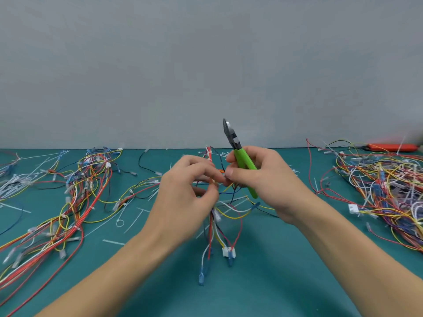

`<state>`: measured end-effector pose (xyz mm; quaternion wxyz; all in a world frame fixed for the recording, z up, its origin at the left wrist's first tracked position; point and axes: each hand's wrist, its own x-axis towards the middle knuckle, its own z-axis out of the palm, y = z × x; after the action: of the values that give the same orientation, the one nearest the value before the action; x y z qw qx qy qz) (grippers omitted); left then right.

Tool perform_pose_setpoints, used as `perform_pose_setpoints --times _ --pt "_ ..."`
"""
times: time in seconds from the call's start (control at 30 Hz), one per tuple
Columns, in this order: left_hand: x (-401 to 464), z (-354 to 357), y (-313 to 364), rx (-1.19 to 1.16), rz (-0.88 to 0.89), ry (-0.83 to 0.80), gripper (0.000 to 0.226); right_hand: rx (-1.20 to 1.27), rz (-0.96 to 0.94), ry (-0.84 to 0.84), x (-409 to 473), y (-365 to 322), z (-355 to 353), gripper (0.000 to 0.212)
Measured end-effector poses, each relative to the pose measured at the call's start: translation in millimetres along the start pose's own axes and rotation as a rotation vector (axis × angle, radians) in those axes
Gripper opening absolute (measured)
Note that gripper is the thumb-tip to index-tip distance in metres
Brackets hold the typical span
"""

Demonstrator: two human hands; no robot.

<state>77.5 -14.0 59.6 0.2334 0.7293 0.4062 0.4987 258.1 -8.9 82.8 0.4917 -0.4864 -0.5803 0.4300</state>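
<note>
One wire bundle [217,216] is held above the green mat [263,282], pinched near its top by the left hand [190,191] and by the thumb and fingertips of the right hand [263,179]. One green-handled cutter [242,161] is gripped in the right hand too, blades pointing up. Two loose wire heaps are seen: left heap [75,197], right heap [384,191].

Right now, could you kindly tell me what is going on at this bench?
A person is working on a small wire bundle over the green mat. The left hand pinches its wires at the top. The right hand meets it there with thumb and forefinger while gripping green-handled cutters, blades pointing up, away from the wires. The left harness pile and right harness pile lie alongside, with loose white cable ties scattered about.
</note>
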Motion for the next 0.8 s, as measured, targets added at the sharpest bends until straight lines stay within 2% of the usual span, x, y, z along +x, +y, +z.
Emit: perform_pose_setpoints --times 0.1,0.27,0.43,0.7,0.8 --pt "4 -3 -1 -0.061 -0.052 0.012 0.035 0.013 0.02 -0.029 1 -1 -3 0.017" --pt "3 -7 1 -0.02 -0.116 0.022 0.035 -0.04 0.034 -0.103 0 0 -5 0.016" --pt "6 -8 0 -0.12 -0.192 -0.069 0.03 -0.046 0.022 -0.159 2 2 -8 0.017" --pt "11 -16 1 -0.036 -0.061 -0.263 0.038 0.387 0.351 -0.317 2 6 -13 0.021" --pt "12 -19 0 -0.06 -0.06 -0.302 0.037 0.486 0.43 -0.468 3 7 -16 0.042"
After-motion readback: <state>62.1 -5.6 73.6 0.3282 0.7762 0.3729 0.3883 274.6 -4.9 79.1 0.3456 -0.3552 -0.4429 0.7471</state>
